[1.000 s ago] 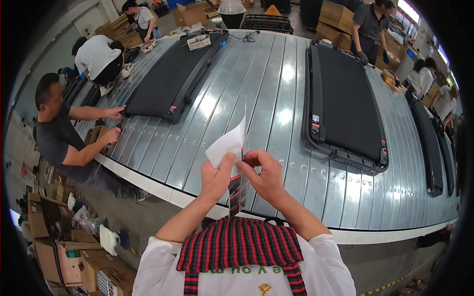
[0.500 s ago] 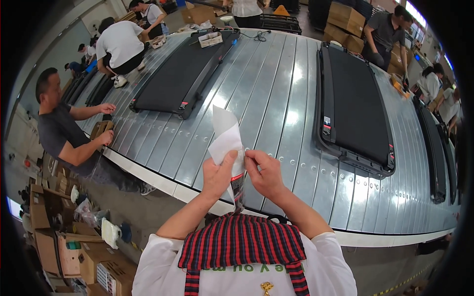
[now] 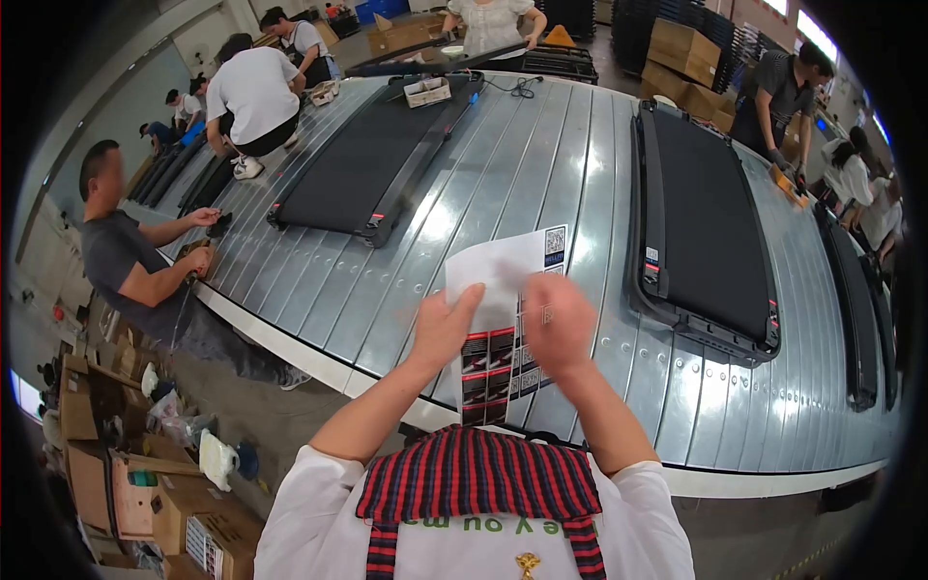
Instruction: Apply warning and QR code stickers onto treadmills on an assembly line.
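Observation:
In front of my chest, above the conveyor's near edge, my left hand grips a sheet of labels. The sheet is white and blank at its upper part. Lower down it carries rows of red, black and white printed labels, and a strip with square codes runs along its right side. My left thumb presses on its face. Against the sheet's right side is my right hand, curled and smeared by motion. Whether its fingers hold a label cannot be made out.
A wide conveyor of metal slats carries a black treadmill-like unit on the right and another unit on the left, with a small white tray on it. A co-worker stands at the left edge. Cardboard boxes lie lower left.
The sheet, curled and seen partly from its blank side before, is now spread flatter with its printed labels showing. My right hand has shifted slightly right and blurs.

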### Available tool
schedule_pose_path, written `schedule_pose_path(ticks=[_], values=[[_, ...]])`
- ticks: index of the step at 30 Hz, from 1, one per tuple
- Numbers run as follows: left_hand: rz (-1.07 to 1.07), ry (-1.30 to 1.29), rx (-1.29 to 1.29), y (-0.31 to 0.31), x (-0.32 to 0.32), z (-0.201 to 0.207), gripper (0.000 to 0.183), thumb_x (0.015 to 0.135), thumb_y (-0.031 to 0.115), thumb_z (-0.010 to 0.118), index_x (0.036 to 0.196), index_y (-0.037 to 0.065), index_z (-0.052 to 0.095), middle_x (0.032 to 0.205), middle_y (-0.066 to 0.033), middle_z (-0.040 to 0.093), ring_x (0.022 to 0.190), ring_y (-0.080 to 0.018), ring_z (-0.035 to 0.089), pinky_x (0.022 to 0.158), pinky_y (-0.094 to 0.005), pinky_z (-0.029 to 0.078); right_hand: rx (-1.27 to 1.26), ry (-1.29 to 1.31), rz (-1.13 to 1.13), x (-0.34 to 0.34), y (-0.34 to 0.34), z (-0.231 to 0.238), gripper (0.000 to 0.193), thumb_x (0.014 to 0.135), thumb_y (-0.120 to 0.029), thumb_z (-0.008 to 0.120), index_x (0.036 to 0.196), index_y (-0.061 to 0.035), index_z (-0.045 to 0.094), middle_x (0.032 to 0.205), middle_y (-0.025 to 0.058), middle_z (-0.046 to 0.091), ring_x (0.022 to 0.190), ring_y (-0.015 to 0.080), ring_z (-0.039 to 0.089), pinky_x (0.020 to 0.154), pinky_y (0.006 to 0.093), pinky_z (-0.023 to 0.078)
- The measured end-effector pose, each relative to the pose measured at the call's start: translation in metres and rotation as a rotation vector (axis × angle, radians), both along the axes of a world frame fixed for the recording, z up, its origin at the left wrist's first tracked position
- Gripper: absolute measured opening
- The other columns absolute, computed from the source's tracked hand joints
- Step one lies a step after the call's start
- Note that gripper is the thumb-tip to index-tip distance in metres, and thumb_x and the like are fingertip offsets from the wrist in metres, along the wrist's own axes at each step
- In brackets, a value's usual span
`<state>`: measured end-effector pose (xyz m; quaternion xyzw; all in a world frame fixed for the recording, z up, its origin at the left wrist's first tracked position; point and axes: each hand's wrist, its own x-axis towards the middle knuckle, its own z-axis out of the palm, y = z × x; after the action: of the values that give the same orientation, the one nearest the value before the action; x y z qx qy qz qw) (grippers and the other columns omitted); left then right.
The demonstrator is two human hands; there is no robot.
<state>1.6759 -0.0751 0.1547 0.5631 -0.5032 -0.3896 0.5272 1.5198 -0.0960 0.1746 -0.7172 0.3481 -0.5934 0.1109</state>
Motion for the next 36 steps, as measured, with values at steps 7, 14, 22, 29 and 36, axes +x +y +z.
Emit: schedule_pose_path(ticks=[7,14,22,29,36], values=[[-0.060,-0.031,0.008,-0.013,0.004,0.009,0.034,0.080,0.031,0.061,0.084,-0.003,0.061,0.067,-0.0028,0.059,0.064,-0.0067,0.049,0.058,-0.0241,0.043,-0.094,0.243,0.202,0.010,0.019,0.002,0.020,0.067,-0.004,0.062,0.086,-0.0060,0.056,0.080,0.0063,0.055,0.069,0.0242,0.055,0.058,0.0340,0.046],[-0.280,-0.252,-0.316,-0.008,0.019,-0.005,0.027,0.066,0.013,0.064,0.091,0.005,0.060,0.079,-0.0128,0.062,0.074,-0.0215,0.062,0.061,-0.0291,0.046,-0.073,0.309,0.256,0.017,0.008,0.018,0.020,0.070,-0.003,0.059,0.089,-0.0068,0.057,0.076,0.0066,0.056,0.068,0.0248,0.055,0.057,0.0335,0.045],[-0.227,0.073,0.029,0.002,0.019,0.010,0.033,0.080,0.029,0.060,0.092,-0.001,0.062,0.072,-0.0076,0.062,0.068,-0.0082,0.054,0.061,-0.0267,0.045,-0.095,0.366,0.284,0.013,0.023,0.021,0.014,0.065,-0.002,0.062,0.077,-0.0072,0.057,0.068,0.0059,0.054,0.062,0.0229,0.054,0.052,0.0317,0.044],[-0.105,0.062,-0.039,0.005,0.045,0.027,0.031,0.080,0.026,0.061,0.093,-0.002,0.061,0.084,-0.0053,0.063,0.076,-0.0090,0.055,0.067,-0.0249,0.045,0.029,0.055,0.032,-0.007,0.016,0.018,0.028,0.066,0.000,0.063,0.093,-0.0026,0.055,0.083,0.0084,0.058,0.072,0.0177,0.055,0.060,0.0282,0.044],[-0.173,0.127,-0.089,0.012,0.056,0.036,0.030,0.077,0.022,0.064,0.097,-0.001,0.060,0.089,-0.0051,0.062,0.080,-0.0115,0.057,0.072,-0.0251,0.045,0.489,-0.325,0.272,-0.007,-0.011,-0.004,0.069,0.070,-0.005,0.063,0.128,0.0001,0.027,0.112,0.0146,0.052,0.103,0.0216,0.050,0.085,0.0347,0.040]])
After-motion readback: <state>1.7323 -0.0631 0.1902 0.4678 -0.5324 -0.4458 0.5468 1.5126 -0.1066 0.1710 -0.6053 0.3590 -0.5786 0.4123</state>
